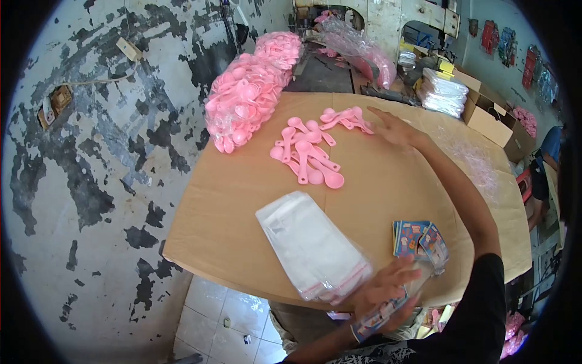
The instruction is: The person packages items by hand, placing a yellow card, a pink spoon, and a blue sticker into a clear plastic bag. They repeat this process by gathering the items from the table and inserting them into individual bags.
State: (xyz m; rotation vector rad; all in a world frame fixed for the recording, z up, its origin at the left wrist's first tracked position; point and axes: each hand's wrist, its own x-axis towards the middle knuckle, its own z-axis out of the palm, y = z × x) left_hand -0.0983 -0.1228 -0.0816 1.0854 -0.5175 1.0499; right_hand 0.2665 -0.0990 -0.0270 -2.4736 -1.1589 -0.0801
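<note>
My right hand point(395, 128) reaches to the far part of the table, fingers stretched out, beside a small group of pink plastic measuring spoons point(347, 117). Close to my body, my left hand point(391, 291) is closed around a printed card point(379, 316), partly hidden and blurred; clear plastic shows near it. Left of this hand lies a stack of clear plastic bags point(312, 246). Just beyond it sit several blue printed cards point(412, 235). A larger loose pile of pink spoons point(306, 155) is spread across the table's middle.
Big plastic bags full of pink spoons point(245, 97) stand at the table's back left, by the peeling wall. Brown paper covers the table point(224, 212). A white stack of packaging point(442, 92) and cardboard boxes point(488, 118) are at back right. Another person point(548, 151) sits at far right.
</note>
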